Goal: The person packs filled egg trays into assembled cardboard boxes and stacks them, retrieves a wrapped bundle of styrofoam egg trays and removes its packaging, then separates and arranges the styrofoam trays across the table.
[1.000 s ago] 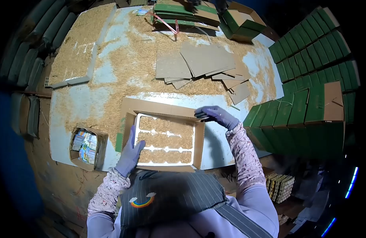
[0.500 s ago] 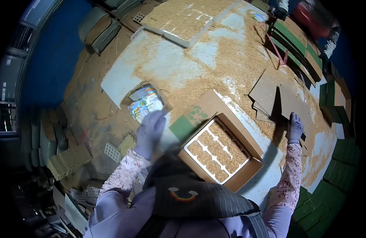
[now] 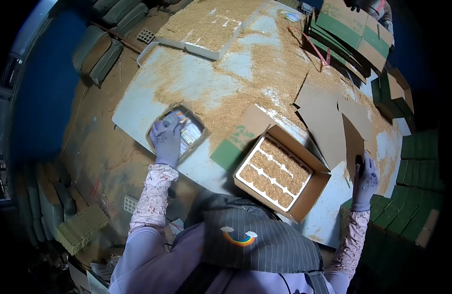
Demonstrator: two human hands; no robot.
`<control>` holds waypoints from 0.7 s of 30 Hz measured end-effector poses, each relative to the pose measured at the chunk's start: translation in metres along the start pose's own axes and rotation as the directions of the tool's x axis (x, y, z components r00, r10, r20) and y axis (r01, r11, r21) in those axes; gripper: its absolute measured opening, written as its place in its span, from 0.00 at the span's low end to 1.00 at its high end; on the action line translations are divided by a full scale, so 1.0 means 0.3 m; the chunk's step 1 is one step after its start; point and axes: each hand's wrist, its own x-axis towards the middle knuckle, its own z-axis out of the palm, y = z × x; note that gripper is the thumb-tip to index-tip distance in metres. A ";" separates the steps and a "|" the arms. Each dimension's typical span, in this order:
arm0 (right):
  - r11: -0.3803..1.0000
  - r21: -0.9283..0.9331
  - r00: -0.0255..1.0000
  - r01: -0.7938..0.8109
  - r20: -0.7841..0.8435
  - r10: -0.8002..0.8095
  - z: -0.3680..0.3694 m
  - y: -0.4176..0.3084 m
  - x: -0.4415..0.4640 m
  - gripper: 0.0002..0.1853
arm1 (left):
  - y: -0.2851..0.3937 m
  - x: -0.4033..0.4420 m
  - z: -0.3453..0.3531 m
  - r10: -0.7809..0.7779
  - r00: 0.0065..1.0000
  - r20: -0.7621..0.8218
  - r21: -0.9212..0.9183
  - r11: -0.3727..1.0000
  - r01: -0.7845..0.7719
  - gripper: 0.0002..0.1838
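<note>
My left hand (image 3: 167,141), in a pale purple glove, reaches into a small open cardboard box (image 3: 202,122) of printed packets (image 3: 190,133). Its fingers are apart and lie over the packets; the fingertips are partly hidden. My right hand (image 3: 366,180), gloved too, is closed on the edge of a brown cardboard sheet (image 3: 353,142), tilted up from other flat sheets (image 3: 319,117). Between my hands stands an open carton (image 3: 318,193). Inside it, a white tray (image 3: 243,172) has compartments covered with wood shavings (image 3: 272,171).
Shavings cover much of the white table (image 3: 191,81). At the back lies a shallow tray (image 3: 218,55) full of shavings. Folded green-and-brown cartons (image 3: 351,29) are stacked at far right, near another person's gloved hand (image 3: 354,5). More green boxes (image 3: 407,215) stand at my right.
My left hand has moved from beside the small box into it. My right hand has pulled a cardboard sheet toward me and tilted it up. The view has shifted.
</note>
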 end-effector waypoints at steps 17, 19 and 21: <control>0.882 0.429 0.689 0.195 0.580 -0.435 0.193 -0.658 -0.281 0.15 | 0.569 -0.227 -0.154 0.881 0.469 0.062 -0.196 0.472 -0.860 0.12; 0.871 0.465 0.560 0.158 0.684 -0.467 0.226 -0.638 -0.298 0.15 | 0.601 -0.251 -0.006 0.941 0.338 -0.005 -0.271 0.324 -0.906 0.13; 0.735 0.671 0.583 0.092 0.562 -0.586 0.228 -0.576 -0.314 0.18 | 0.615 -0.257 0.139 0.763 0.165 0.625 -0.245 0.392 -0.887 0.15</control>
